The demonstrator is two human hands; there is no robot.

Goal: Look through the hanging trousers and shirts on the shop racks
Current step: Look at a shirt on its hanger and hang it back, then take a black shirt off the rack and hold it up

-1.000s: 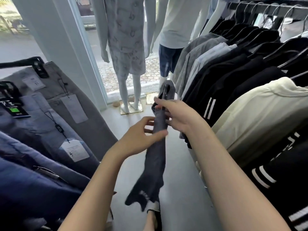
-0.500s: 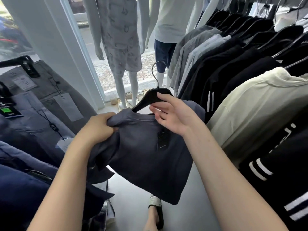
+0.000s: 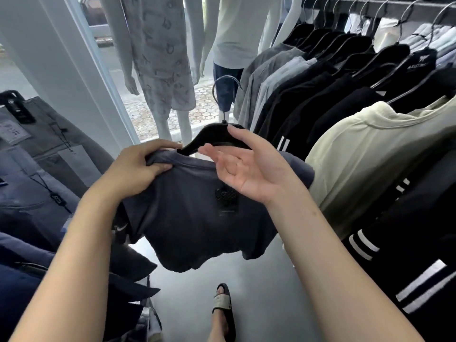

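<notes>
Dark grey cloth of a T-shirt (image 3: 192,218) is bunched at one shoulder inside the left hand (image 3: 138,169), whose fingers curl round the fabric. The right hand (image 3: 249,171) is spread with the palm turned up and loose fingers, and its fingertips touch the black hanger (image 3: 214,137) that carries the shirt. The shirt hangs in the aisle between the two racks, above the grey floor (image 3: 261,304). To the right, black, grey and cream shirts (image 3: 357,144) hang on a rail. To the left hang tagged trousers (image 3: 49,154). Two mannequins (image 3: 160,65) stand at the window behind.
</notes>
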